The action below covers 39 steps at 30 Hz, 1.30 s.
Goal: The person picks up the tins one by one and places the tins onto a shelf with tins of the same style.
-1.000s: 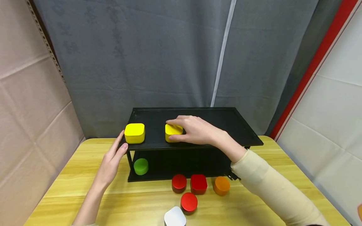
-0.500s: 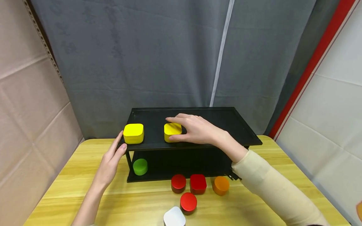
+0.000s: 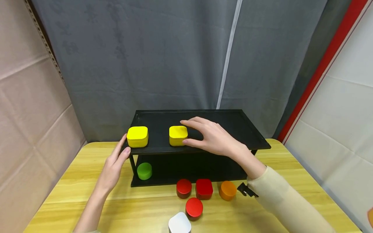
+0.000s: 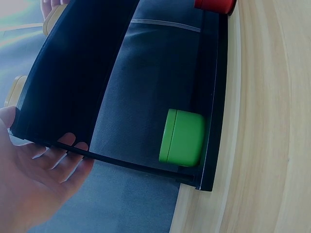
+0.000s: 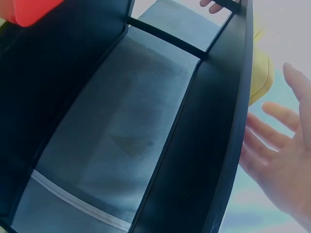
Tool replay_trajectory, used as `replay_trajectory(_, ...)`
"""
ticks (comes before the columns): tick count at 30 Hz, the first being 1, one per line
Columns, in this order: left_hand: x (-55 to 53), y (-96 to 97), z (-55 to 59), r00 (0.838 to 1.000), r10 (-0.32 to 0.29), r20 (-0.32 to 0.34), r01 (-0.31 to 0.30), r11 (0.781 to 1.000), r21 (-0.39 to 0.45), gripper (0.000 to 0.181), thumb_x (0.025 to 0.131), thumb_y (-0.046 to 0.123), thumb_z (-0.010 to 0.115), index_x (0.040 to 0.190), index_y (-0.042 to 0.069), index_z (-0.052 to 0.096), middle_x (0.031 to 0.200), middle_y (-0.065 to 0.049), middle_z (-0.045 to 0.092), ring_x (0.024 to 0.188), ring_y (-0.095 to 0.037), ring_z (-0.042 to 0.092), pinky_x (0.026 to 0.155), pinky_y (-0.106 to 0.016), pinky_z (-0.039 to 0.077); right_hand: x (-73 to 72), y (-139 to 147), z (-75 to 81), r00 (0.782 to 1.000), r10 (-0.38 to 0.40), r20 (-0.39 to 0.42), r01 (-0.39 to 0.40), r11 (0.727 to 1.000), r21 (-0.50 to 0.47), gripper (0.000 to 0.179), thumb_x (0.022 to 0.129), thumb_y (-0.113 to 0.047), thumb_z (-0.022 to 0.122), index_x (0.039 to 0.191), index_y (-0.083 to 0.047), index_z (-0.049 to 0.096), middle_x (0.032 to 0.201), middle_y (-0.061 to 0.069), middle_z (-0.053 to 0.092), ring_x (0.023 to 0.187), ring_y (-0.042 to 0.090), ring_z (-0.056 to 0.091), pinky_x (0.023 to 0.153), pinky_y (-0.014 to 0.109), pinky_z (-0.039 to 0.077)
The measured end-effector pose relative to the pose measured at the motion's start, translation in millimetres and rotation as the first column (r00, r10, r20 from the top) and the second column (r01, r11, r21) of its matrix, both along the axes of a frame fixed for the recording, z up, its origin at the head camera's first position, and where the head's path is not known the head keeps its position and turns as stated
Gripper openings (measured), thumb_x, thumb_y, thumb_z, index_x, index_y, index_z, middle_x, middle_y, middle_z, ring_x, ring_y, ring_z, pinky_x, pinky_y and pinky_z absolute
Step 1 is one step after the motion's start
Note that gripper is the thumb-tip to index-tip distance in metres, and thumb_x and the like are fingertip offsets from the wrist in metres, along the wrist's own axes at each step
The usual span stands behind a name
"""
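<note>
Grey curtain (image 3: 145,64); left hand (image 3: 113,166) grips shelf (image 3: 158,129), fingertips (image 4: 67,139) beneath hidden from head view; right hand (image 3: 215,137) wide.

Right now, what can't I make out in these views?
White block, near part: cut off by head view's bottom edge.
Far-right orange item: cut off by head view's right edge; unidentifiable.
Red block: cut off by right wrist view's top edge; which one, unclear.

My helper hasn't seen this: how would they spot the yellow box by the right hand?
Find the black two-tier shelf. On its top, beside the right hand, stands the yellow box. Unlike the other yellow box, at the shelf's left end, it stands nearer the middle.
</note>
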State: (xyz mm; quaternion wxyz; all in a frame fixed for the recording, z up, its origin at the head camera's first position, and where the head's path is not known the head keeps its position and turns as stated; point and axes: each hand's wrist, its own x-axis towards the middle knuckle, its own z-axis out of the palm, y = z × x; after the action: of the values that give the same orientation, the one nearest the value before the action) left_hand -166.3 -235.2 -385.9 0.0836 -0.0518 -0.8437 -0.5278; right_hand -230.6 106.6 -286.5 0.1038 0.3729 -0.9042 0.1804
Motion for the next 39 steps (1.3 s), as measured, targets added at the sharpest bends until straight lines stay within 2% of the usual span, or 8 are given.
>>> replay_trajectory(4, 0.9, -0.1, 0.6, 1.000, -0.003, -0.001, 0.003, 1.000, 0.004, 0.065, 0.110, 0.046, 0.040, 0.167, 0.030, 0.012, 0.175, -0.002, 0.010, 0.161, -0.040, 0.014, 0.124, -0.073, 0.018, 10.3, 5, -5.9, 0.999, -0.018, -0.040, 0.016, 0.999, -0.052, 0.063, 0.093, -0.049, 0.073, 0.149, -0.028, 0.055, 0.146, -0.001, 0.060, 0.129, 0.021, 0.060, 0.106, 0.046, 0.057)
replay_trajectory(8, 1.5, -0.1, 1.4, 1.000, 0.001, -0.004, -0.001, 1.000, 0.002, 0.064, 0.110, 0.046, 0.040, 0.166, 0.031, 0.013, 0.175, -0.002, 0.011, 0.161, -0.039, 0.014, 0.124, -0.072, 0.018, 21.2, 9, -12.2, 0.994, -0.019, -0.110, 0.008, 0.994, -0.107, 0.062, 0.092, -0.045, 0.075, 0.148, -0.027, 0.057, 0.145, -0.001, 0.060, 0.128, 0.020, 0.060, 0.102, 0.044, 0.058)
replay_trajectory(14, 2.1, -0.5, 1.8, 1.000, 0.003, -0.006, -0.003, 1.000, 0.000, 0.064, 0.110, 0.046, 0.040, 0.166, 0.032, 0.014, 0.175, -0.001, 0.012, 0.160, -0.038, 0.015, 0.124, -0.071, 0.019, 34.9, 13, -22.5, 0.971, 0.008, -0.239, -0.053, 0.982, -0.181, 0.059, 0.090, -0.037, 0.080, 0.143, -0.020, 0.061, 0.138, 0.001, 0.061, 0.123, 0.018, 0.060, 0.094, 0.036, 0.061)
replay_trajectory(23, 3.0, 0.0, 2.0, 1.000, 0.005, -0.002, -0.005, 1.000, -0.003, 0.064, 0.110, 0.047, 0.040, 0.166, 0.031, 0.014, 0.175, -0.001, 0.012, 0.160, -0.038, 0.016, 0.124, -0.072, 0.019, 54.7, 14, -39.0, 0.944, 0.040, -0.329, -0.127, 0.961, -0.247, 0.052, 0.089, -0.027, 0.082, 0.136, -0.015, 0.066, 0.129, 0.005, 0.062, 0.118, 0.019, 0.057, 0.091, 0.031, 0.059)
replay_trajectory(32, 2.8, -0.4, 2.4, 1.000, 0.002, 0.004, -0.002, 1.000, -0.001, 0.065, 0.110, 0.047, 0.040, 0.167, 0.031, 0.013, 0.175, -0.001, 0.012, 0.160, -0.039, 0.015, 0.124, -0.072, 0.019, 70.6, 12, -52.7, 0.924, 0.120, -0.364, -0.220, 0.943, -0.249, 0.050, 0.090, -0.026, 0.081, 0.136, -0.017, 0.066, 0.124, 0.002, 0.064, 0.114, 0.016, 0.059, 0.090, 0.021, 0.056)
replay_trajectory(39, 3.3, -0.2, 2.3, 1.000, 0.002, 0.000, -0.002, 1.000, 0.001, 0.066, 0.110, 0.047, 0.040, 0.167, 0.028, 0.014, 0.175, -0.001, 0.012, 0.161, -0.038, 0.015, 0.125, -0.071, 0.019, 79.5, 10, -66.1, 0.925, 0.207, -0.318, -0.274, 0.944, -0.183, 0.049, 0.094, -0.031, 0.076, 0.139, -0.020, 0.063, 0.126, -0.003, 0.063, 0.115, 0.011, 0.059, 0.089, 0.016, 0.055)
